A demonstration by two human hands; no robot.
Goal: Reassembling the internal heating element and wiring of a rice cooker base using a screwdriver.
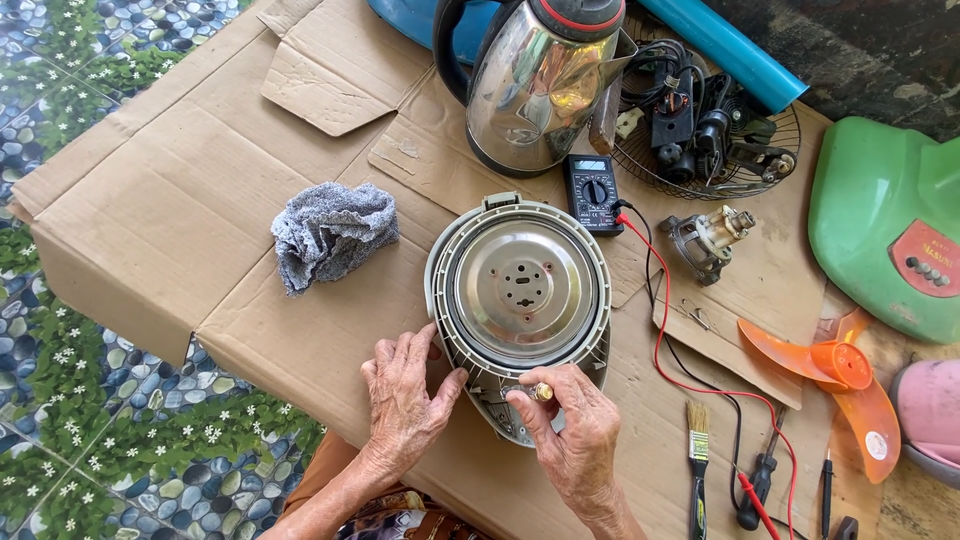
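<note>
So there's a round appliance lid (518, 300), grey plastic with a shiny metal inner plate, lying face up on flattened cardboard (180, 190) spread over a pebble-and-flower patterned floor (60, 400). Everything below is placed relative to that lid.

The left hand (400, 400) rests against the lid's lower-left rim, fingers (420, 345) loosely curled along the edge, thumb pointing toward the plastic hinge part at the bottom. It's steadying, not really clamping anything. The right hand (570, 425) sits just below the lid, fingers pinched shut on a small brass-coloured piece (542, 392), held right at the lid's bottom edge. Can't tell whether that piece is a tool tip or a loose part.

To the left of the lid: a crumpled grey rag (333, 232), near but not touching. Above it: a stainless electric kettle (540, 85), and a black multimeter (592, 192) just beside the lid's upper-right rim, with its red lead (660, 330) running down the lid's right side. Further right there's a small motor part (708, 238), a wire fan guard (715, 140) full of black bits, a green fan housing (885, 220) and an orange fan blade (835, 365). Lower right: a paintbrush (698, 455) and a screwdriver (758, 480).
</note>
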